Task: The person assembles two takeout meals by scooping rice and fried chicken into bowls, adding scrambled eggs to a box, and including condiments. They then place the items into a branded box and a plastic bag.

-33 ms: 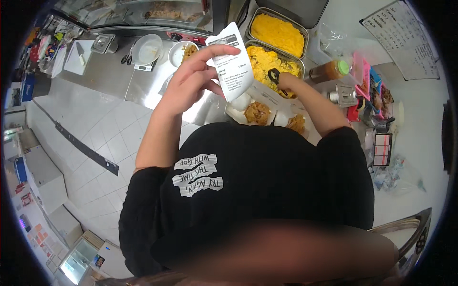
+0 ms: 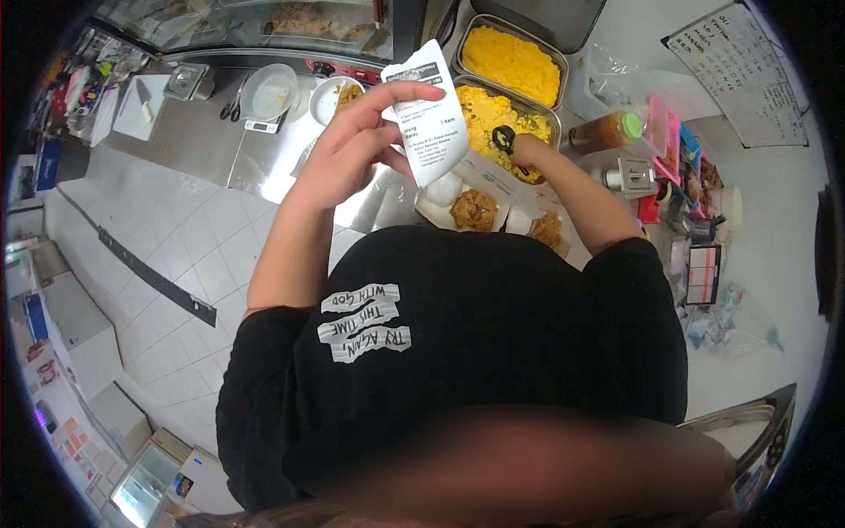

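Note:
A printed paper receipt is pinched in my left hand, raised over the steel counter. My right hand grips a utensil with a looped black handle; its working end is hidden. That hand is over the nearer steel tray of crumbly yellow food, which looks like scrambled egg. Below the receipt, an open takeaway box bears a mound of white rice and a piece of fried chicken. Beside it lies more fried chicken, partly covered by my right arm and shirt.
A second tray of yellow food sits behind. To the right are a brown sauce bottle with a green cap and a steel container. Leftward stand a white bowl, a plastic tub on a scale, and a knife on a board.

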Demonstrator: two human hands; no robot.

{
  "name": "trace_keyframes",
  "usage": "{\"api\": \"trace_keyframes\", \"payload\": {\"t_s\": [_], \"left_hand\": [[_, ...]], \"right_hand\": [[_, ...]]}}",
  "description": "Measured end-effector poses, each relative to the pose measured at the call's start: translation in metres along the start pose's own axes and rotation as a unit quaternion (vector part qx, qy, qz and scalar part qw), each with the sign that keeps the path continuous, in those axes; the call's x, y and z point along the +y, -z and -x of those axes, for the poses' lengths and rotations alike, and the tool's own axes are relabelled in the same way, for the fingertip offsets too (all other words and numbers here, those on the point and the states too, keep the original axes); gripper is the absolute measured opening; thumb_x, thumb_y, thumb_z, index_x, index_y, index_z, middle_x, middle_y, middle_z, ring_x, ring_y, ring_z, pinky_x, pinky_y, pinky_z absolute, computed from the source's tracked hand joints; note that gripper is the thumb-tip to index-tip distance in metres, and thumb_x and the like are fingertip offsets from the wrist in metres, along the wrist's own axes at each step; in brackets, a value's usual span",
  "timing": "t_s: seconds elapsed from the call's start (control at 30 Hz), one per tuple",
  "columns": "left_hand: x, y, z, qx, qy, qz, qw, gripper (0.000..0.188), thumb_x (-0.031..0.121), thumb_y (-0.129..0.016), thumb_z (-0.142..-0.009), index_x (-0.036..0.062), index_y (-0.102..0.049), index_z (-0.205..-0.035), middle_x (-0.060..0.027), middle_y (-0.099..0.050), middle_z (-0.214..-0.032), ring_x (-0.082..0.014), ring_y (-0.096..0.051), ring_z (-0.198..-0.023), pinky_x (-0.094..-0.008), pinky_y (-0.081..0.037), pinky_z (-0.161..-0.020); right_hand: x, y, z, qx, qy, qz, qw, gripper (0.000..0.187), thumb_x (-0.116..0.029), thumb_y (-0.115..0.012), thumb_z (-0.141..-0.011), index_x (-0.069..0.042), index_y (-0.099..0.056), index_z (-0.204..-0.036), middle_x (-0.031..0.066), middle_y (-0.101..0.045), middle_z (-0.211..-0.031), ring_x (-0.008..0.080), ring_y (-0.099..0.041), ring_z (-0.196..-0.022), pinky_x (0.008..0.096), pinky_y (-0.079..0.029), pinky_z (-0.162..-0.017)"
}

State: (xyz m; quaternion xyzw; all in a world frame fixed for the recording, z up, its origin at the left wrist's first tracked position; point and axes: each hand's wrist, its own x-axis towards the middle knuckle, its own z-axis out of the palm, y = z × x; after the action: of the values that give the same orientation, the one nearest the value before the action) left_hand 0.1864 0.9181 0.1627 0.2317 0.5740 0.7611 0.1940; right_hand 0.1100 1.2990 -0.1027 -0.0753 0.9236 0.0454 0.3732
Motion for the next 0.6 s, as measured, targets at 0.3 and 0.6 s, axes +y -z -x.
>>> {"api": "trace_keyframes", "payload": {"t_s": [0.3, 0.6], "left_hand": [[-0.022, 0.04, -0.026, -0.002, 0.041, -0.015, 0.999, 0.049, 0.009, -0.044, -0.081, 0.0008, -0.058, -0.128, -0.0121, -0.06, -0.121, -0.0125, -0.065, -0.091, -0.0198, -0.055, -0.065], [-0.084, 0.049, -0.069, 0.007, 0.046, -0.281, 0.959, 0.038, 0.017, -0.051, -0.089, 0.0028, -0.062, -0.121, -0.0139, -0.063, -0.115, -0.0263, -0.063, -0.101, -0.038, -0.051, -0.086]], "right_hand": [[-0.01, 0.008, 0.015, 0.09, -0.013, -0.122, 0.988, 0.029, -0.024, -0.066, -0.081, 0.003, -0.069, -0.091, 0.022, -0.068, -0.089, 0.0365, -0.067, -0.084, 0.0447, -0.052, -0.078], [-0.02, 0.013, 0.023, 0.127, 0.006, -0.251, 0.96, 0.027, -0.015, -0.061, -0.082, 0.007, -0.063, -0.097, 0.0277, -0.067, -0.089, 0.0382, -0.068, -0.083, 0.0456, -0.054, -0.071]]}}
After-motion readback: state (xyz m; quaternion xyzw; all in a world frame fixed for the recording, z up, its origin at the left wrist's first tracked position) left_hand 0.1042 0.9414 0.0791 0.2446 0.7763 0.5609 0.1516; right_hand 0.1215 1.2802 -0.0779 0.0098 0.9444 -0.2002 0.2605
